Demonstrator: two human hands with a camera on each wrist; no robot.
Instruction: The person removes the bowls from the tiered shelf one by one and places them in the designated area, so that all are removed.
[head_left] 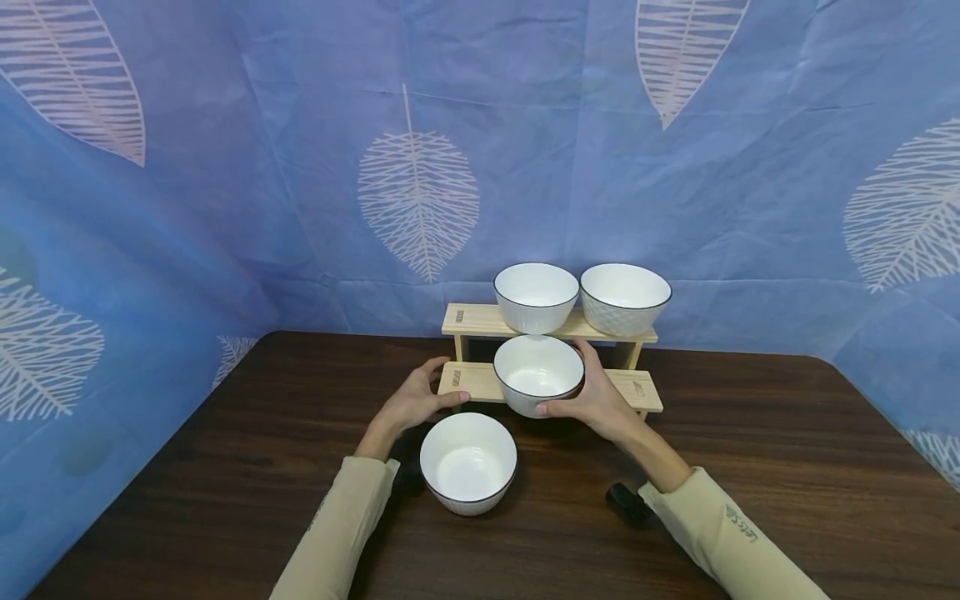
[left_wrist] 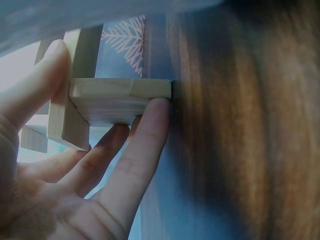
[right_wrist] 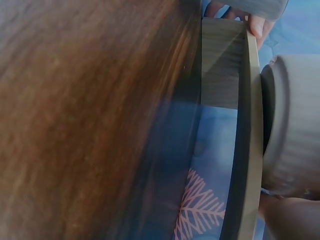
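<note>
A two-step wooden display stand [head_left: 474, 380] stands toward the back of the table. At the left end of its lower step, my left hand [head_left: 411, 403] grips the board. In the left wrist view the thumb [left_wrist: 54, 56] lies against the board, while the fingers [left_wrist: 137, 160] reach round to the stand's end leg [left_wrist: 117, 95]. My right hand [head_left: 596, 402] holds a white dark-rimmed bowl [head_left: 537, 367] by its right side, thumb at the front, over the lower step. In the right wrist view this bowl's side [right_wrist: 300, 125] shows close beside the board.
Two more white bowls, one ribbed [head_left: 536, 292] and one with a diamond pattern [head_left: 626, 296], sit on the upper step. Another white bowl [head_left: 468, 462] stands on the dark wooden table [head_left: 540, 533] before the stand, near the left forearm. A blue leaf-print cloth [head_left: 517, 183] hangs behind.
</note>
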